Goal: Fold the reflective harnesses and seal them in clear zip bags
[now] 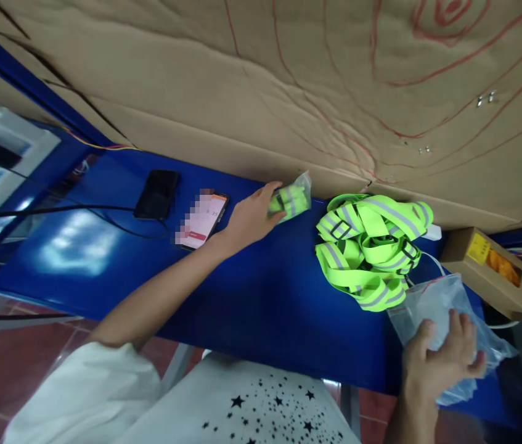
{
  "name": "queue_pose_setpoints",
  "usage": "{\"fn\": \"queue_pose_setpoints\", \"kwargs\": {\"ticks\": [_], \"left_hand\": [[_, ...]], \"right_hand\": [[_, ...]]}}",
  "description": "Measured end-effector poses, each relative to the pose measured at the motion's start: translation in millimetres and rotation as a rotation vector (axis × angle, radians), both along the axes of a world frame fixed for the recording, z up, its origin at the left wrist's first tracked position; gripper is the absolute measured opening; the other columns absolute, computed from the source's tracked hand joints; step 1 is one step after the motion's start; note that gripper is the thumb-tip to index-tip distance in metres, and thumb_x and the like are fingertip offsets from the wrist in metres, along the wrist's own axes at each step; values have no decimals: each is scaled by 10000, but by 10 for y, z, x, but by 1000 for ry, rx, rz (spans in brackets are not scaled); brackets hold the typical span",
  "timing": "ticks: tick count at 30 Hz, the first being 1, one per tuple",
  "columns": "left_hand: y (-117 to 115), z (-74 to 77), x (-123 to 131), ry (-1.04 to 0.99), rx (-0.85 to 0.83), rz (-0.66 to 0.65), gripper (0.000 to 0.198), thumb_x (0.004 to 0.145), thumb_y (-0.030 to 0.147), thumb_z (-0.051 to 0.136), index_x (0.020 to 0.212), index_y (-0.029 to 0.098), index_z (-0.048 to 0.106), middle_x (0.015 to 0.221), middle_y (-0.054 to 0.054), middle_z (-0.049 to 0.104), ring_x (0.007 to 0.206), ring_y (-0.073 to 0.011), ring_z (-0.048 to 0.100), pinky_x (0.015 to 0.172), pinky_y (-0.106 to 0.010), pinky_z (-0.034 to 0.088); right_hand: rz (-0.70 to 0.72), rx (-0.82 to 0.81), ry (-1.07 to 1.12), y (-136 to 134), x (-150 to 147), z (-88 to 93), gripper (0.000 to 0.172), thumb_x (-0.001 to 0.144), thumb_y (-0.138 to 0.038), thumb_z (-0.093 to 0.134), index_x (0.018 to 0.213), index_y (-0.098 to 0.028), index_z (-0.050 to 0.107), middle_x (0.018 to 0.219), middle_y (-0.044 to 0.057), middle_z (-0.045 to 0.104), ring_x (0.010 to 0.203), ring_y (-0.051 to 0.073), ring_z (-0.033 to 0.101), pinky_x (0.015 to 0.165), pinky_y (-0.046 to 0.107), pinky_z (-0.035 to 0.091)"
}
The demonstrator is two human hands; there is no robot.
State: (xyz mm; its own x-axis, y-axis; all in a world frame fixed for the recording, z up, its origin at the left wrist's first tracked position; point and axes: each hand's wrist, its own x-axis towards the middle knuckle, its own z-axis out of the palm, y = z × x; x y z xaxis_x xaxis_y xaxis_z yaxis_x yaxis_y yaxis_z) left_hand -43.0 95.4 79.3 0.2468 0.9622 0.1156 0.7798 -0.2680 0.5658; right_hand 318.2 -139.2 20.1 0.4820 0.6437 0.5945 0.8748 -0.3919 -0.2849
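At the back edge of the blue table, my left hand grips a small clear bag with a folded neon-yellow reflective strap inside. Thumb and fingers close on its left end. A loose pile of neon-yellow reflective straps with grey stripes and black buckles lies to the right of that bag. Over at the right, my right hand hovers over or rests on clear plastic zip bags; I cannot tell which. Its fingers are bent but apart, with nothing visible between them.
A lit phone and a black phone lie left of my left hand, with black cables nearby. Beyond the bags stands a cardboard box with orange contents. A cardboard wall borders the blue table.
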Motion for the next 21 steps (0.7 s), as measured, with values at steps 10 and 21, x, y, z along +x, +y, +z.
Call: {"fn": "queue_pose_setpoints", "kwargs": {"ticks": [10,21], "left_hand": [[-1044,75,-479,-295,-271,-585,492,1039,315,546,1525,282,474,1367,-86,683,1165,-225,682,984,-367,532],[-1641,108,-39,-172,319,-125,149,954,335,689,980,199,635,1020,-67,650,951,-233,620,822,-384,418]], "right_hand": [[909,-305,1024,511,-1271,523,217,987,-310,657,1189,-281,731,1018,28,768,846,158,722,774,299,597],[845,-399,1358,602,-1554,520,152,911,-359,758,882,-214,724,728,-23,676,640,93,603,593,193,491]]}}
